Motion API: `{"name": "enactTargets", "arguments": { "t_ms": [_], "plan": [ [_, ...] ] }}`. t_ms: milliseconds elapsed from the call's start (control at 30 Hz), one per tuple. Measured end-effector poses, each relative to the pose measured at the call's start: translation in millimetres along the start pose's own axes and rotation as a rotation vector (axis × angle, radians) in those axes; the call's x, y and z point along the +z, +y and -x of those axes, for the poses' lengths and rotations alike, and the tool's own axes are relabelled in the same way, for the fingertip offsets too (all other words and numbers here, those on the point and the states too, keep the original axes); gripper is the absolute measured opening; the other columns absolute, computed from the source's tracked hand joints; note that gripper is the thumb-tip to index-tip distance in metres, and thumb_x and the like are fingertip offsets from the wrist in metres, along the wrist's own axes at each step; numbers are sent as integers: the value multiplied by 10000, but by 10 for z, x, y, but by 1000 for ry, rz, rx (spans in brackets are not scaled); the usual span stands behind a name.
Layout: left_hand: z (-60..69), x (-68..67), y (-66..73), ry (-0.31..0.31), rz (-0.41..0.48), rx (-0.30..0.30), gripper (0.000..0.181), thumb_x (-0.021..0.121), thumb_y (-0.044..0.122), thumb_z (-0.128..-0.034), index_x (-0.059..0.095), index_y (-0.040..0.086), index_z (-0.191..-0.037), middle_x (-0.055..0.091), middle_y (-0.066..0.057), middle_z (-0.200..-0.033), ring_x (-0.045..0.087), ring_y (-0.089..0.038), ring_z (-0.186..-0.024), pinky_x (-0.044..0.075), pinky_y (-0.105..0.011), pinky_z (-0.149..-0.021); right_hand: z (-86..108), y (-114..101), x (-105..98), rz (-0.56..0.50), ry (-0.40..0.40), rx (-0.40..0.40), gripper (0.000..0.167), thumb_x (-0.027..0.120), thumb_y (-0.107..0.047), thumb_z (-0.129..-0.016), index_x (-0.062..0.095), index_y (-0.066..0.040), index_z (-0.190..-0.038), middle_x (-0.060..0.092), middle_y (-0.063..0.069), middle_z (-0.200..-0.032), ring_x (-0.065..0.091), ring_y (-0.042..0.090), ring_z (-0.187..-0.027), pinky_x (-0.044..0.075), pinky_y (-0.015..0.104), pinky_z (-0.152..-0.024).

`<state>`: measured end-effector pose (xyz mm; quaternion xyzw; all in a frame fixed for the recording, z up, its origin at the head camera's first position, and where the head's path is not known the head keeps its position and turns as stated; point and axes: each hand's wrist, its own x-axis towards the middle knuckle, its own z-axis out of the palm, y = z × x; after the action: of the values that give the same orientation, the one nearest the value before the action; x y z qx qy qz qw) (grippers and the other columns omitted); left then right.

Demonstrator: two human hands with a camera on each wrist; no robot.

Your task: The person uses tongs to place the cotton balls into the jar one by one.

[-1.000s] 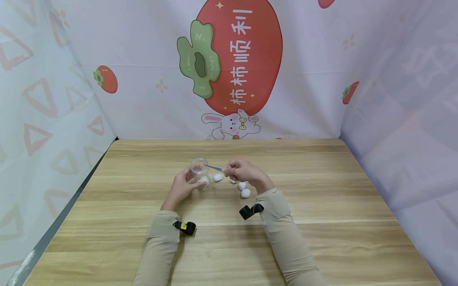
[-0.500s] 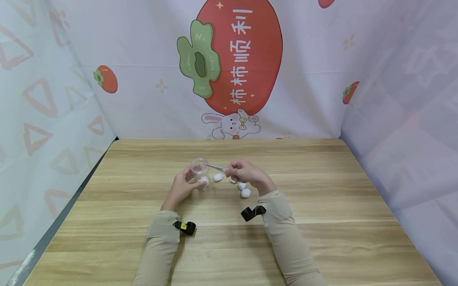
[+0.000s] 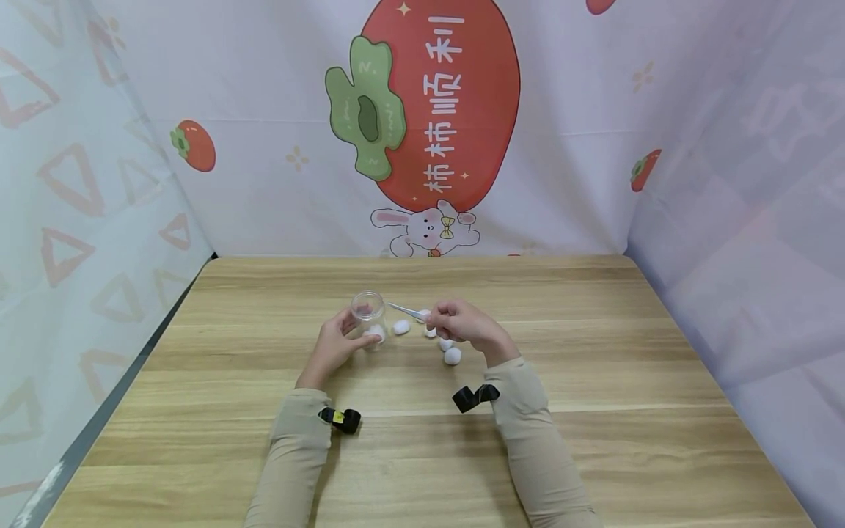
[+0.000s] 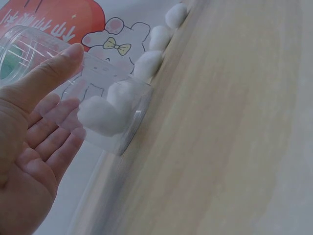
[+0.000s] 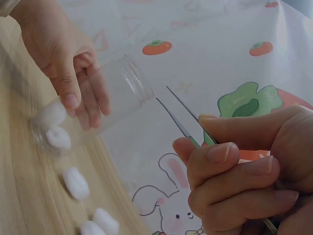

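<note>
My left hand (image 3: pixel 335 345) holds a clear open-topped plastic jar (image 3: pixel 367 312) upright on the wooden table, thumb on one side and fingers round the other. Low in the jar lie white cotton balls (image 4: pixel 102 115), two of them visible in the left wrist view. Between thumb and fingers, my right hand (image 3: pixel 467 327) pinches metal tweezers (image 3: pixel 409 313). Their tips point toward the jar's mouth, just outside its rim. In the right wrist view the tweezers (image 5: pixel 177 122) have parted tips with nothing between them. Several loose cotton balls lie right of the jar, including one cotton ball (image 3: pixel 401 327) close beside it.
Another loose cotton ball (image 3: pixel 452 356) lies nearest the front, below the right hand. The wooden table (image 3: pixel 264 469) reaches back to a printed cloth (image 3: pixel 264 198) hanging behind it. Black wrist cameras sit on both sleeves.
My right hand has drawn back to the right, taking the tweezers' tips from over the jar's mouth to outside its rim. The left hand and jar have stayed put.
</note>
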<state>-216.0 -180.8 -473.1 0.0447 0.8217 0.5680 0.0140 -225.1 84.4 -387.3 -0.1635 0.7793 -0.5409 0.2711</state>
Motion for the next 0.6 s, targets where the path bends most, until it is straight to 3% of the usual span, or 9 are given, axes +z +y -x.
{"name": "enactTargets", "arguments": {
  "t_ms": [333, 600],
  "plan": [
    [-5, -2, -8, 0, 16, 33, 722, 824, 150, -749, 483, 6, -1369, 517, -232, -1419, 493, -355, -1345, 422, -412, -1161, 0, 73, -9, -31, 22, 24, 219, 479, -128, -1000, 568, 24, -870, 461, -51, -572, 321, 34, -460, 225, 138, -402],
    [-14, -2, -19, 4, 22, 39, 700, 824, 129, -745, 499, -1, -1352, 530, -228, -1409, 497, -346, -1345, 417, -411, -1167, 4, 151, 1, -31, 16, 16, 298, 480, -130, -997, 536, 159, -950, 458, -54, -575, 326, 29, -468, 230, 137, -412]
  ]
}}
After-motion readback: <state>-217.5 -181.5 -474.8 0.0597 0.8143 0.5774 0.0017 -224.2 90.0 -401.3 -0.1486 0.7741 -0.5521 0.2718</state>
